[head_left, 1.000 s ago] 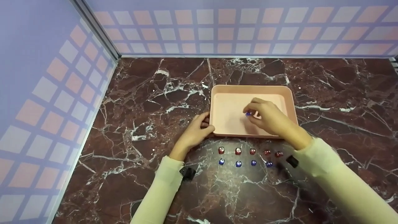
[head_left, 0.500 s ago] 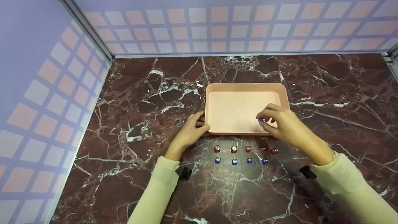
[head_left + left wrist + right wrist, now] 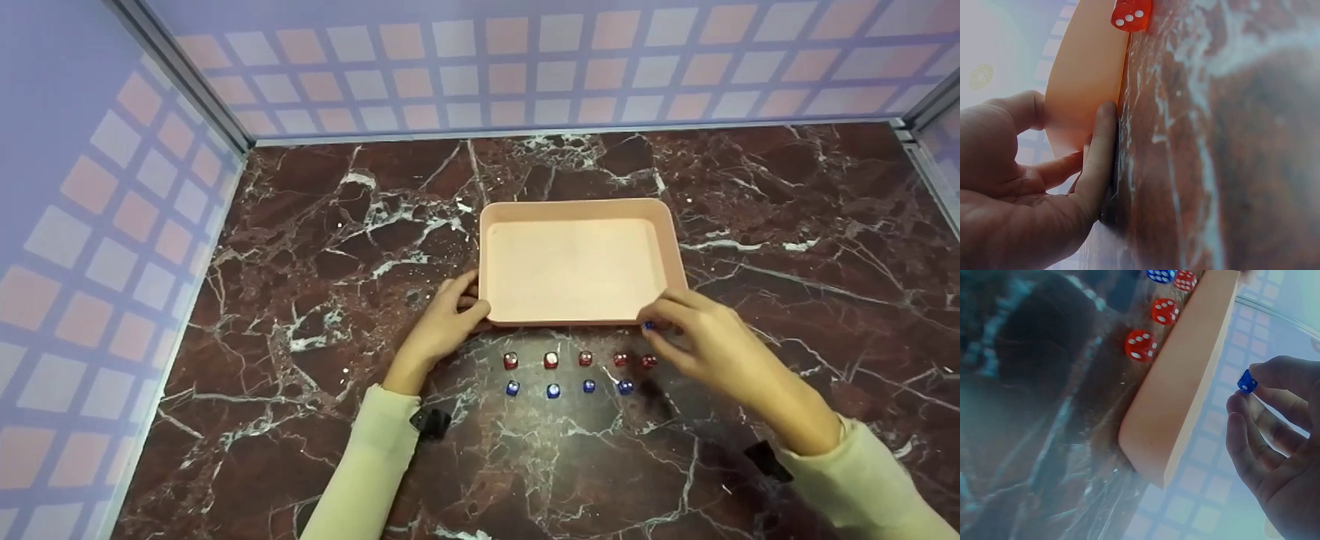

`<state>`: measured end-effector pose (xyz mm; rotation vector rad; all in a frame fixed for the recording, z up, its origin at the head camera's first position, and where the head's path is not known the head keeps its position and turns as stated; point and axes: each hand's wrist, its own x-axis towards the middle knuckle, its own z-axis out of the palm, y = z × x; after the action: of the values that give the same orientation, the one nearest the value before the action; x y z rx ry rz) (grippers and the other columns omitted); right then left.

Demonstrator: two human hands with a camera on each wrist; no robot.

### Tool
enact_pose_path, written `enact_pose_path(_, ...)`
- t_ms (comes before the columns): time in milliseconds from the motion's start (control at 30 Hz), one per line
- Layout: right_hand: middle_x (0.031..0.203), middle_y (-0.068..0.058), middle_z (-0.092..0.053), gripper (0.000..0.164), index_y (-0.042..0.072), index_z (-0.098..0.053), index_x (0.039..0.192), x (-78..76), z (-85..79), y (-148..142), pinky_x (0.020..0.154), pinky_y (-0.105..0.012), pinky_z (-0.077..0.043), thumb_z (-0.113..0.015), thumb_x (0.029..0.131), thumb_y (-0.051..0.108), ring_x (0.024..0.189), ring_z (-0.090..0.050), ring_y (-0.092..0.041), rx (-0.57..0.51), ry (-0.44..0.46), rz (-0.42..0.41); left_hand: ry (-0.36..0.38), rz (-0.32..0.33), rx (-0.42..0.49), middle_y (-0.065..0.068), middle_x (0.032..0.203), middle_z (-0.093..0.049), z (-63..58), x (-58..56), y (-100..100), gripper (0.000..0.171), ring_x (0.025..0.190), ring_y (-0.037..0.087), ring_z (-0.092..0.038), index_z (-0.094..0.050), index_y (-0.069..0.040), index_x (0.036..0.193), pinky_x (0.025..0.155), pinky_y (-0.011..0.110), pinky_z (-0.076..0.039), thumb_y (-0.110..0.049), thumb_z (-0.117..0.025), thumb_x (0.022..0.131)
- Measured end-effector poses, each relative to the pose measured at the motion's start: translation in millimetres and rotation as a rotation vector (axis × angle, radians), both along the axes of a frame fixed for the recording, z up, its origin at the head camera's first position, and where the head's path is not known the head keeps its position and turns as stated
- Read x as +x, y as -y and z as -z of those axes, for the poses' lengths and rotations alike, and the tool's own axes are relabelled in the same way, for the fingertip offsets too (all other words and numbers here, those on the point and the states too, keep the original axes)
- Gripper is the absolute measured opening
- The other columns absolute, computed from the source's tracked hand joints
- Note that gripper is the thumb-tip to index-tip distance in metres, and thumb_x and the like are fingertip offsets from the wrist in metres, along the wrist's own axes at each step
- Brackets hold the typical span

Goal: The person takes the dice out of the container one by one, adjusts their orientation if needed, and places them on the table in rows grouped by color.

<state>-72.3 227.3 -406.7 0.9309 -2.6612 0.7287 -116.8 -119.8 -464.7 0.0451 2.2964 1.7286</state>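
In the head view, my right hand is over the front right corner of a peach-coloured tray. It pinches a small blue die between thumb and fingertips, plain to see in the right wrist view. My left hand holds the tray's front left corner, thumb at the rim and other fingers along the outer side wall. Between the tray and me lies a row of several red dice, and nearer still a row of several blue dice. No dice show inside the tray.
Everything stands on a dark red marbled table with white veins. Checkered panels border it at the back and the left, and another panel begins at the far right.
From above the tray's inside, my right hand has come right and toward me to the front right corner, still pinching the blue die. My left hand stays on the tray; the head view has shifted slightly.
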Motion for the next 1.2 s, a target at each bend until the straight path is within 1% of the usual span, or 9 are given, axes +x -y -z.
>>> enact_pose_path(67, 0.095, -0.002, -0.069, 0.024, 0.008, -0.076, 0.099, 6.8, 2.3, -3, 0.064, -0.033, -0.063, -0.084, 0.082, -0.005, 0.077, -0.066, -0.015, 0.008, 0.005, 0.017, -0.003, 0.001, -0.010, 0.021, 0.131, -0.049, 0.0, 0.3, 0, 0.065, 0.114, 0.029, -0.060, -0.043, 0.004, 0.158, 0.093, 0.034, -0.064, -0.008, -0.057, 0.096)
enact_pose_path(167, 0.097, -0.002, -0.071, 0.027, 0.009, -0.075, 0.100, 15.5, 6.0, -9, 0.066, -0.036, -0.063, -0.086, 0.079, -0.005, 0.079, -0.067, -0.017, 0.018, 0.013, 0.040, 0.005, -0.004, -0.016, 0.021, 0.132, -0.049, 0.1, 0.3, 0, 0.066, 0.115, 0.030, -0.060, -0.040, 0.004, 0.160, 0.094, 0.033, -0.064, -0.008, -0.058, 0.097)
enact_pose_path(267, 0.098, 0.000, -0.071, 0.029, 0.011, -0.074, 0.098, 22.7, 10.3, -14, 0.065, -0.034, -0.063, -0.086, 0.077, -0.004, 0.078, -0.067, -0.016, 0.021, 0.034, 0.046, 0.018, -0.005, -0.008, 0.022, 0.134, -0.048, -0.4, 0.7, 0, 0.067, 0.119, 0.031, -0.060, -0.036, 0.004, 0.162, 0.096, 0.034, -0.064, -0.009, -0.058, 0.100)
enact_pose_path(400, 0.094, 0.003, -0.069, 0.028, 0.012, -0.074, 0.095, 31.7, 18.0, -20, 0.062, -0.029, -0.062, -0.087, 0.076, -0.003, 0.074, -0.065, -0.013, 0.028, 0.079, 0.014, 0.029, 0.008, 0.011, 0.024, 0.135, -0.045, -2.4, 1.0, 0, 0.066, 0.124, 0.035, -0.058, -0.032, 0.003, 0.163, 0.099, 0.035, -0.063, -0.011, -0.057, 0.104)
enact_pose_path(500, 0.095, 0.002, -0.070, 0.028, 0.012, -0.075, 0.096, 36.8, 25.6, -21, 0.064, -0.030, -0.063, -0.087, 0.076, -0.002, 0.075, -0.067, -0.013, 0.037, 0.108, -0.031, 0.041, 0.008, 0.025, 0.025, 0.136, -0.044, -1.8, 0.6, 0, 0.066, 0.127, 0.037, -0.058, -0.031, 0.003, 0.164, 0.100, 0.036, -0.063, -0.011, -0.056, 0.105)
enact_pose_path(667, 0.096, 0.000, -0.072, 0.027, 0.009, -0.076, 0.099, 38.7, 35.8, -19, 0.070, -0.038, -0.066, -0.087, 0.077, -0.001, 0.078, -0.070, -0.017, 0.067, 0.116, -0.072, 0.042, -0.005, 0.032, 0.024, 0.134, -0.044, -1.1, 0.9, -1, 0.066, 0.126, 0.036, -0.058, -0.033, 0.003, 0.164, 0.099, 0.034, -0.063, -0.010, -0.057, 0.104)
enact_pose_path(833, 0.098, 0.001, -0.072, 0.026, 0.010, -0.075, 0.100, 38.0, 39.0, -17, 0.076, -0.042, -0.066, -0.087, 0.078, 0.000, 0.083, -0.071, -0.018, 0.096, 0.167, -0.073, 0.040, -0.012, 0.029, 0.024, 0.132, -0.044, -2.2, 1.9, -2, 0.066, 0.124, 0.035, -0.058, -0.033, 0.003, 0.164, 0.097, 0.034, -0.064, -0.009, -0.057, 0.103)
enact_pose_path(1067, 0.098, 0.003, -0.072, 0.026, 0.012, -0.075, 0.100, 40.6, 41.1, -19, 0.078, -0.043, -0.066, -0.086, 0.080, 0.000, 0.086, -0.072, -0.018, 0.105, 0.197, -0.045, 0.036, 0.001, -0.009, 0.023, 0.134, -0.046, -1.0, 1.2, -2, 0.067, 0.125, 0.034, -0.058, -0.033, 0.002, 0.164, 0.099, 0.034, -0.063, -0.011, -0.059, 0.104)
enact_pose_path(1200, 0.094, 0.005, -0.068, 0.025, 0.013, -0.072, 0.099, 40.0, 41.0, -18, 0.073, -0.038, -0.064, -0.085, 0.081, 0.001, 0.081, -0.067, -0.013, 0.094, 0.227, -0.032, 0.035, -0.011, 0.004, 0.023, 0.133, -0.045, -0.8, 1.6, -2, 0.065, 0.124, 0.034, -0.058, -0.035, 0.001, 0.163, 0.097, 0.034, -0.064, -0.011, -0.058, 0.103)
